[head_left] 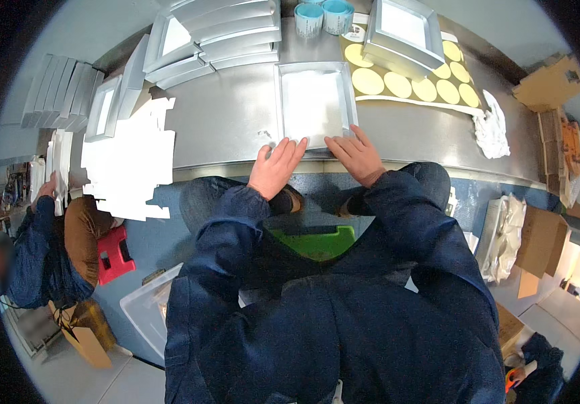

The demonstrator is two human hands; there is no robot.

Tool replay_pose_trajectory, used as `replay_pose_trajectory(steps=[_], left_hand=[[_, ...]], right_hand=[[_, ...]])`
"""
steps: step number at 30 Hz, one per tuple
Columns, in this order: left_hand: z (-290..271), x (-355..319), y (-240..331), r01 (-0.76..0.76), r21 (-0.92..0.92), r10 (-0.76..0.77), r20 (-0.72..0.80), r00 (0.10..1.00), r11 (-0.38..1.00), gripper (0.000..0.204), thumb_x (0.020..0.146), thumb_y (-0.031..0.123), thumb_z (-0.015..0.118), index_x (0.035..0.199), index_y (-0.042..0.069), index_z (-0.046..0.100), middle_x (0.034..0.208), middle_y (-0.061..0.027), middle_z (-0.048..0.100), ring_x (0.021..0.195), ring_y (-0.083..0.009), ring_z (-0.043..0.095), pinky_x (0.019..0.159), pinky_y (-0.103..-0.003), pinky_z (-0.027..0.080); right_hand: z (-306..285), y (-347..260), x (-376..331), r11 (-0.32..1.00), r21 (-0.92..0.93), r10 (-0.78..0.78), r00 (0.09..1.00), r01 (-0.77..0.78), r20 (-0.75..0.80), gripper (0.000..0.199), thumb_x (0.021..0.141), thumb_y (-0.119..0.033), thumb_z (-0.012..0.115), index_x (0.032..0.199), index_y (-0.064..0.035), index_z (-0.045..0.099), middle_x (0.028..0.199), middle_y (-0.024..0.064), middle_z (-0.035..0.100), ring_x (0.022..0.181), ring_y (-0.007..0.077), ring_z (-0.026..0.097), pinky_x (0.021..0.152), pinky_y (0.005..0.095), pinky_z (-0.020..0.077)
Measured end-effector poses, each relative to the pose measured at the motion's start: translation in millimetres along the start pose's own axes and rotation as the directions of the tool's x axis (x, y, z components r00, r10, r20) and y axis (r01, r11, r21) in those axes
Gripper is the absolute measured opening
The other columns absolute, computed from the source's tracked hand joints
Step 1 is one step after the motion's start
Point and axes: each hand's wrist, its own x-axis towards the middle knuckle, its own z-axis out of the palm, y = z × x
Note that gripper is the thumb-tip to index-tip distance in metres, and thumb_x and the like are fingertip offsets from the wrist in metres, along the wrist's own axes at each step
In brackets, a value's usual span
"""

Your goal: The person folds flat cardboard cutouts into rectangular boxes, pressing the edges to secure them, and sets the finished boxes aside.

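Note:
A shallow grey cardboard box point(317, 102) with a white inside sits on the metal table before me, its near side toward my body. My left hand point(278, 168) is at its near left corner, fingers stretched forward and slightly apart. At the near right corner is my right hand point(359, 156), its fingers spread and touching the box's edge. The thumbs are hard to make out. Behind the box on the right, another grey box point(405, 40) rests on a sheet of round yellow stickers point(398, 85).
Grey boxes point(236, 34) are stacked at the back left. Flat white card blanks point(128, 158) overhang the table's front edge. Two blue-and-white label rolls point(323, 18) stand at the back; a crumpled white cloth point(492, 128) lies right. Another person point(44, 249) sits at far left.

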Motion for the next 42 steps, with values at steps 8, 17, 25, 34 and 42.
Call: replay_pose_trajectory(steps=[8, 17, 25, 34, 42], left_hand=[[-6, 12, -17, -0.106, -0.180, 0.118, 0.054, 0.992, 0.978, 0.041, 0.082, 0.013, 0.053, 0.123, 0.011, 0.051, 0.092, -0.0009, 0.057, 0.103, -0.0150, 0.053, 0.101, -0.046, 0.033], [-2, 26, -29, -0.057, -0.382, 0.126, 0.158, 0.979, 0.922, 0.019, 0.084, 0.012, 0.052, 0.103, 0.012, 0.058, 0.083, -0.0006, 0.060, 0.096, -0.0154, 0.058, 0.108, -0.058, 0.024], [-19, 6, -26, -0.104, -0.295, 0.070, -0.125, 0.990, 0.950, 0.040, 0.084, 0.013, 0.056, 0.124, 0.012, 0.055, 0.107, -0.0020, 0.058, 0.106, -0.0176, 0.055, 0.104, -0.049, 0.029], [-12, -14, 50, 0.195, -0.599, -0.500, 0.775, 0.386, -0.777, 0.047, 0.093, 0.019, 0.059, 0.129, 0.006, 0.032, 0.111, -0.0059, 0.048, 0.105, -0.0168, 0.049, 0.097, -0.043, 0.041], [-34, -41, 55, -0.011, -0.456, -0.405, 0.779, 0.479, -0.890, 0.053, 0.093, 0.008, 0.056, 0.137, 0.007, 0.028, 0.122, -0.0079, 0.048, 0.109, -0.0174, 0.052, 0.088, -0.028, 0.048]], right_hand=[[-4, 8, 9, 0.972, 0.205, -0.117, 0.993, 0.114, 0.002, 0.035, 0.078, -0.006, 0.054, 0.113, -0.0068, 0.052, 0.084, 0.0051, 0.055, 0.085, 0.0217, 0.058, 0.110, 0.0460, 0.0332], [-3, -15, 26, 0.993, 0.081, -0.081, 0.993, 0.088, -0.087, 0.038, 0.080, -0.010, 0.052, 0.118, -0.0025, 0.051, 0.105, 0.0093, 0.059, 0.092, 0.0244, 0.059, 0.103, 0.0411, 0.0387], [8, -10, 19, 0.985, 0.164, -0.057, 0.998, 0.054, 0.013, 0.039, 0.081, -0.011, 0.052, 0.118, -0.0027, 0.051, 0.109, 0.0105, 0.059, 0.095, 0.0242, 0.060, 0.081, 0.0350, 0.0491], [-9, -28, 24, 0.962, 0.260, 0.043, 0.984, -0.087, 0.171, 0.032, 0.079, -0.011, 0.054, 0.110, -0.0045, 0.054, 0.084, 0.0066, 0.057, 0.084, 0.0235, 0.059, 0.070, 0.0350, 0.0500], [-37, -95, 24, 0.880, 0.423, 0.112, 0.960, -0.216, 0.256, 0.027, 0.077, -0.014, 0.061, 0.102, -0.0030, 0.055, 0.086, 0.0098, 0.059, 0.084, 0.0257, 0.061, 0.072, 0.0363, 0.0501]])
